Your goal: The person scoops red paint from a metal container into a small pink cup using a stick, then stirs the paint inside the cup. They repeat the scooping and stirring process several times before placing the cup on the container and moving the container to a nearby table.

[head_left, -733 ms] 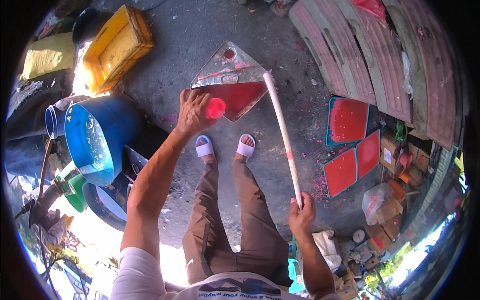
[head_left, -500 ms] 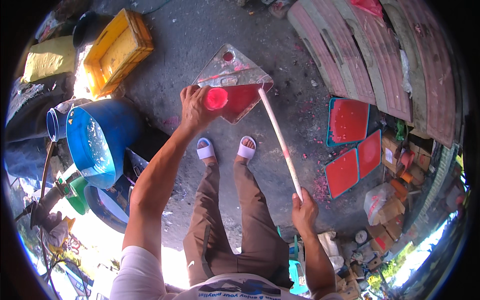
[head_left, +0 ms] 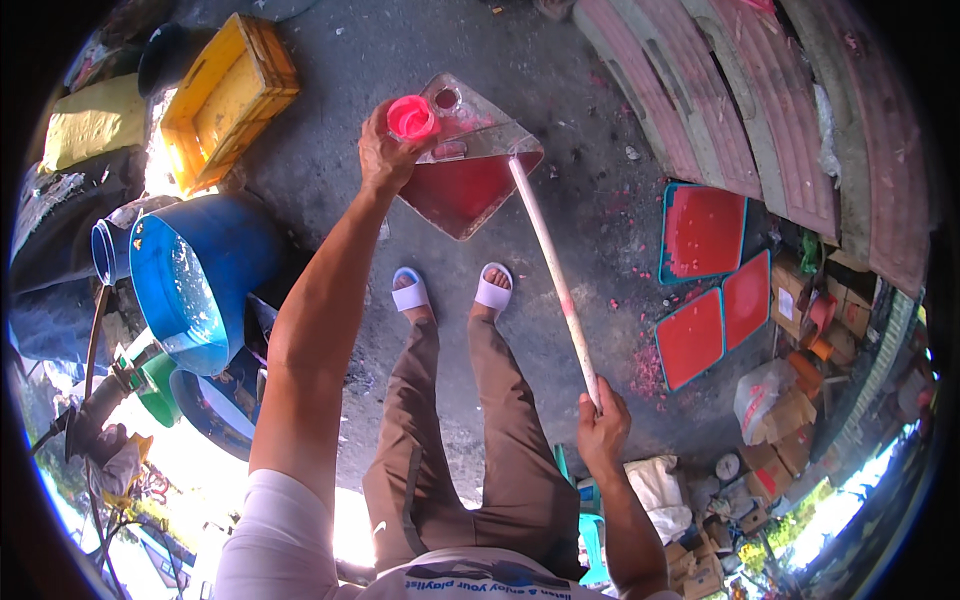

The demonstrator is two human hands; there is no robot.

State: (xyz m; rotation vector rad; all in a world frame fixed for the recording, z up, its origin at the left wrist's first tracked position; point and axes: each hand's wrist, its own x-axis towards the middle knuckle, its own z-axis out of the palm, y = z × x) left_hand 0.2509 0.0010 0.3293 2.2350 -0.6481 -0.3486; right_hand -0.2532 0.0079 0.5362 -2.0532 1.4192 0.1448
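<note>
My left hand (head_left: 388,158) is wrapped round a small, bright pink-red cup (head_left: 411,118), held over the far left edge of a square metal tin (head_left: 478,120). Part of the tin's top is cut away, and dark red liquid (head_left: 460,190) shows inside. The remaining metal top has a round hole and pink smears. My right hand (head_left: 604,424) grips the near end of a long pale stick (head_left: 548,250). The stick's far end meets the tin at the right side of its opening; whether it dips into the liquid, I cannot tell.
A yellow crate (head_left: 270,80) and a blue drum (head_left: 190,280) stand to the left. At right lie red panels in blue-rimmed trays (head_left: 703,235). Long ribbed boards (head_left: 700,100) rest at the far right, with cardboard boxes (head_left: 785,300) nearer.
My left hand has lifted the cup away from above the red liquid, toward the tin's far left edge. The right hand keeps its grip on the stick, which has shifted slightly.
</note>
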